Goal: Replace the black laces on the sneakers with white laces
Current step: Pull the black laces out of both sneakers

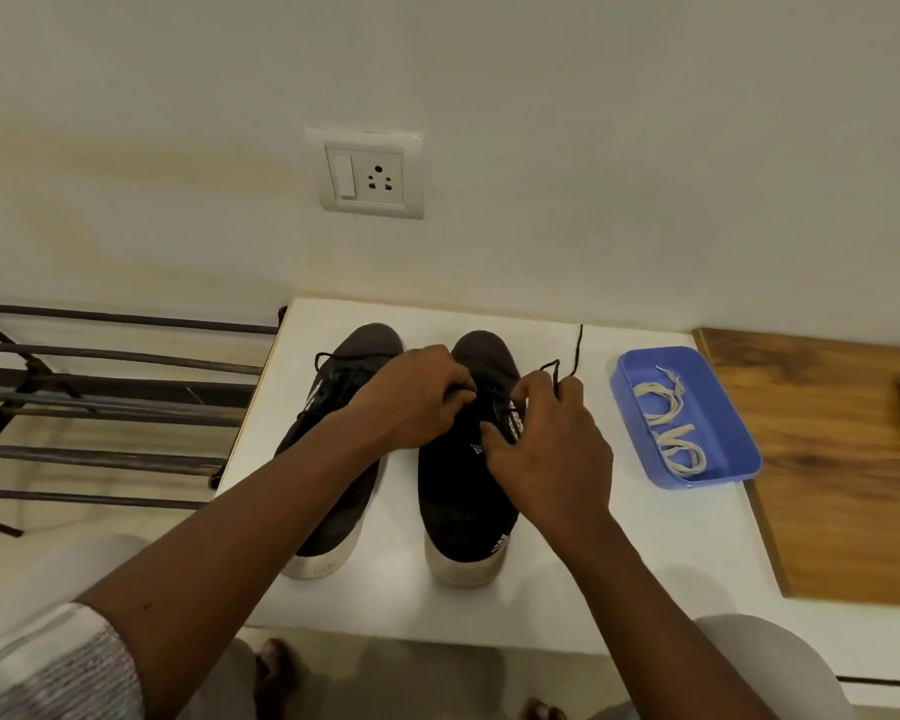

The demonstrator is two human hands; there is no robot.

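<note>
- Fingers of the left hand curled in, pinching the lace right over the eyelets of the right shoe.
- Right hand just beside it, thumb and fingertips closed on a loop of the same lace, loop sticking up above the knuckles.
- One loose end of that lace trailing past the toe, lying fairly straight on the table and pointing at the wall.
- Both hands parked over the front half of the right shoe, nearly touching each other. Can't tell how many eyelets hold lace, too much hidden under the hands and a bit blurry.
- Left shoe just beside the right one, toes aimed at the wall the same way, left forearm crossing over it. Looks laced up in black, small loop poking out near the toe.
- White laces coiled loose in a blue tray, on the table right of the shoes, apart from them, nobody touching them.
- Wooden board further right, butted up against the table edge.
- Metal rack off to the left.
- Socket with a switch on the wall above the shoes.
</note>
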